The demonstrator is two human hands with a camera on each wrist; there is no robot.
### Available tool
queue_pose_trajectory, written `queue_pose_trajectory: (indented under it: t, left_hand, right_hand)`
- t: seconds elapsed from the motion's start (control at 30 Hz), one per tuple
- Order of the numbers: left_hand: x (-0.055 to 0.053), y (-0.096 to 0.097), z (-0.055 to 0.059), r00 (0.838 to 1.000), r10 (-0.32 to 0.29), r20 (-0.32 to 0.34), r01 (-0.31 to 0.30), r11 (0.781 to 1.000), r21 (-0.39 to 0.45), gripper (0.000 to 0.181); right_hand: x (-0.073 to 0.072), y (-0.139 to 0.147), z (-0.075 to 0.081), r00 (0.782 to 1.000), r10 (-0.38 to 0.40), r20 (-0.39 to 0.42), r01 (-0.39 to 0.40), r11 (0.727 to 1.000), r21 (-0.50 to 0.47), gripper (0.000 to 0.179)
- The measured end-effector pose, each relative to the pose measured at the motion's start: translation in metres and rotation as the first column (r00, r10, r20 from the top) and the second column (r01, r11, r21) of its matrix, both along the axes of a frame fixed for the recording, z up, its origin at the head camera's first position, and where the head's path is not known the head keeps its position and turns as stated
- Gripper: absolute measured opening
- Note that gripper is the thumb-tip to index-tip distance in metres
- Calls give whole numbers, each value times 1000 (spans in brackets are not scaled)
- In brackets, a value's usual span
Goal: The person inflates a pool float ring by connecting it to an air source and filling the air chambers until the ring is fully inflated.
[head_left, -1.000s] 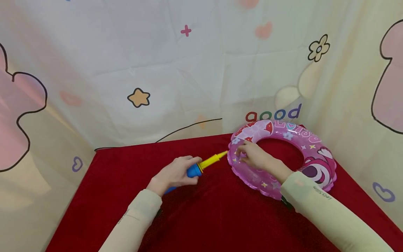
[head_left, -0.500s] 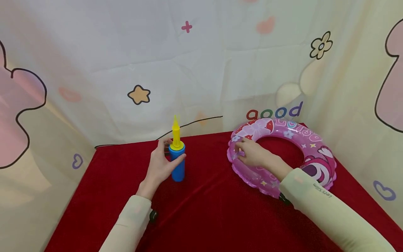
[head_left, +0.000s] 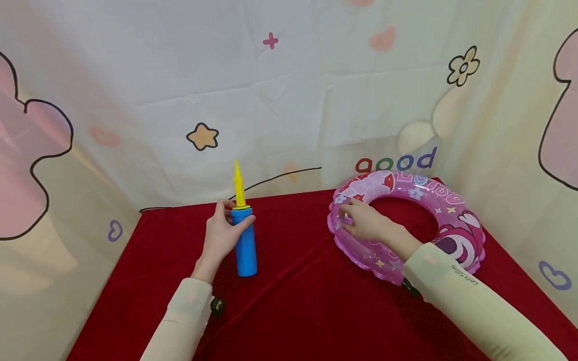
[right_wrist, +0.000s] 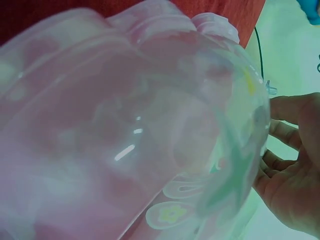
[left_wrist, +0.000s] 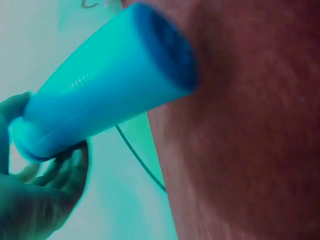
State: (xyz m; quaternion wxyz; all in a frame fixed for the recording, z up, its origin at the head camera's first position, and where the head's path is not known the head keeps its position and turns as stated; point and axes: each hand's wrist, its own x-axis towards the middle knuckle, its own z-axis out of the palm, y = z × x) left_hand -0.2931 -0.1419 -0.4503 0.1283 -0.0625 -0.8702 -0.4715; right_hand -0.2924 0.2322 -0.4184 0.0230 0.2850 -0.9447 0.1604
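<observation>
My left hand [head_left: 221, 233] grips the top of a blue hand pump [head_left: 246, 245] with a yellow nozzle [head_left: 239, 188]. The pump stands nearly upright, nozzle up; in the left wrist view its round blue base [left_wrist: 167, 47] is off the red cloth. A pink inflatable swim ring [head_left: 368, 256] with cartoon prints lies at the right. At its left side, my right hand [head_left: 368, 220] has curled fingertips against the ring. The right wrist view shows a small clear valve [right_wrist: 271, 88] beside these fingers; their exact hold on it is partly hidden.
Red cloth [head_left: 316, 311] covers the table. A pale printed curtain [head_left: 289, 100] rises behind and on both sides, close to the swim ring's far edge. A thin dark line [right_wrist: 259, 50] marks the curtain in the right wrist view.
The pump has swung from pointing its nozzle at the ring to nearly upright, and my left hand has moved left with it. My right hand has stayed at the ring.
</observation>
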Motion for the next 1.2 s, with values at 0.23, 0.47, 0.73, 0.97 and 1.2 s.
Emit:
queue_pose_trajectory:
  t: [0.23, 0.47, 0.73, 0.97, 1.2]
  left_hand:
    - [-3, -22, -3, 952, 21, 305, 45, 978, -206, 59]
    - [-3, -39, -12, 869, 9, 495, 173, 931, -322, 53]
    - [1, -42, -11, 865, 32, 501, 195, 898, -393, 62]
    - [13, -6, 22, 940, -88, 330, 258, 815, -519, 67]
    - [25, 71, 35, 878, -358, 318, 456, 827, -328, 32]
  right_hand:
    - [-1, -1, -2, 1000, -1, 17, 1, 1000, -11, 25]
    - [-2, 0, -2, 999, -11, 51, 12, 1000, -17, 25]
    - [-3, 8, 0, 998, 47, 36, -43, 994, -102, 22]
    - [-3, 20, 0, 999, 25, 44, -19, 991, -133, 17]
    - [-1, 24, 2, 995, -27, 97, 39, 991, -131, 23]
